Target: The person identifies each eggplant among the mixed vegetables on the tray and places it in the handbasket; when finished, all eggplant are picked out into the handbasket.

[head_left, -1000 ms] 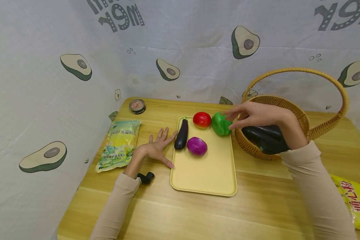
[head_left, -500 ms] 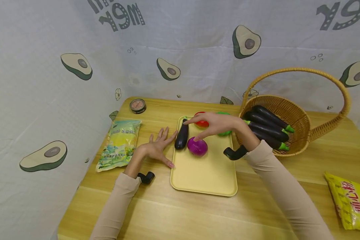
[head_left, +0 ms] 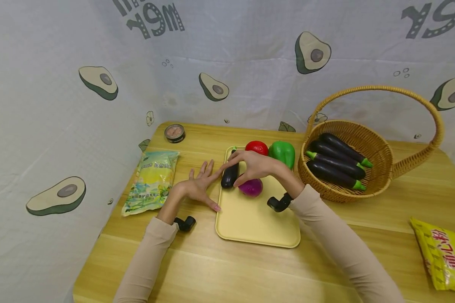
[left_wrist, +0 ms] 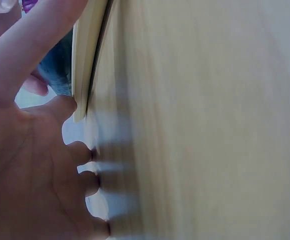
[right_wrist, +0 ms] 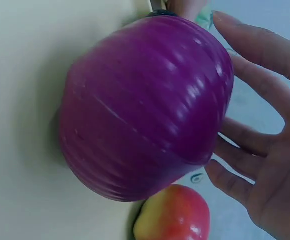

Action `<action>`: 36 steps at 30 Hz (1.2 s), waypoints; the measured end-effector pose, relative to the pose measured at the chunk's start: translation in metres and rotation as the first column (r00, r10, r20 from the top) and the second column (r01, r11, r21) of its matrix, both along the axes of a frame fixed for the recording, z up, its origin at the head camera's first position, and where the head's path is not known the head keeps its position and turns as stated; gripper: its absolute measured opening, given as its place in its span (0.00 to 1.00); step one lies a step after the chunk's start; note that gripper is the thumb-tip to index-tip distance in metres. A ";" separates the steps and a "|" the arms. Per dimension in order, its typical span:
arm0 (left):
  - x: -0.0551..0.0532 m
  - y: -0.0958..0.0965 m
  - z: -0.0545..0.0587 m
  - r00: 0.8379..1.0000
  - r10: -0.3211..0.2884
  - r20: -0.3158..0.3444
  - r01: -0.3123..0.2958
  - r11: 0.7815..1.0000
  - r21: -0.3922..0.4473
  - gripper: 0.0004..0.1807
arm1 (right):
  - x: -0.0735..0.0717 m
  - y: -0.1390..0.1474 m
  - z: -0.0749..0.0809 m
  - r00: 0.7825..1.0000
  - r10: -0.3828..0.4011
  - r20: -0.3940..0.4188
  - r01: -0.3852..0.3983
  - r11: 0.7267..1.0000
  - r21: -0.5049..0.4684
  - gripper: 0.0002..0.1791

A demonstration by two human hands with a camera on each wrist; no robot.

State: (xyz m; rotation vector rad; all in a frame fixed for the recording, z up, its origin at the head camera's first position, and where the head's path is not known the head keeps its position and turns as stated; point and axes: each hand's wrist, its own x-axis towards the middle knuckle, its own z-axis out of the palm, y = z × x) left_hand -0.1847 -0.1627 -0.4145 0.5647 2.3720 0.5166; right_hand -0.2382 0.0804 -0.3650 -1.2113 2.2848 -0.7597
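Observation:
On the yellow tray (head_left: 258, 227) lie a small eggplant (head_left: 229, 176), a purple onion (head_left: 252, 189), a red-and-yellow fruit (head_left: 256, 147) and a green bell pepper (head_left: 282, 154). My right hand (head_left: 255, 164) reaches over the tray, its thumb and fingers spread on either side of the eggplant and partly covering it. In the right wrist view the onion (right_wrist: 150, 110) fills the middle, with the right hand's spread fingers (right_wrist: 262, 47) beyond it. Fingers spread, my left hand (head_left: 193, 187) rests at the tray's left edge, thumb tip right at the rim.
A wicker basket (head_left: 383, 185) with a tall handle and several eggplants (head_left: 335, 160) stands at the right. A yellow-green packet (head_left: 151, 183) and a small round tin (head_left: 174, 133) lie left. A yellow packet (head_left: 445, 256) lies front right; a printed cloth (head_left: 258, 84) hangs behind.
My right hand has moved left from beside the basket, across the tray, to the small eggplant, uncovering the green pepper and the basket's eggplants. My left hand stays put.

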 end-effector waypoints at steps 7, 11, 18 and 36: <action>-0.001 0.000 -0.001 1.000 -0.001 -0.003 0.001 1.000 0.004 0.74 | 0.000 -0.005 -0.007 1.000 0.011 -0.026 -0.012 0.999 -0.048 0.26; -0.001 -0.001 -0.001 1.000 -0.002 0.001 0.002 1.000 0.007 0.74 | -0.001 -0.008 -0.008 1.000 0.009 -0.018 -0.011 0.998 -0.059 0.24; -0.001 -0.001 0.000 1.000 0.002 0.007 -0.003 1.000 0.010 0.74 | -0.003 -0.017 -0.011 0.999 0.028 -0.029 -0.029 0.999 -0.028 0.21; 0.000 0.000 0.000 1.000 0.012 0.017 -0.012 1.000 -0.001 0.72 | 0.000 -0.024 -0.013 0.997 0.022 -0.074 -0.018 0.998 0.060 0.19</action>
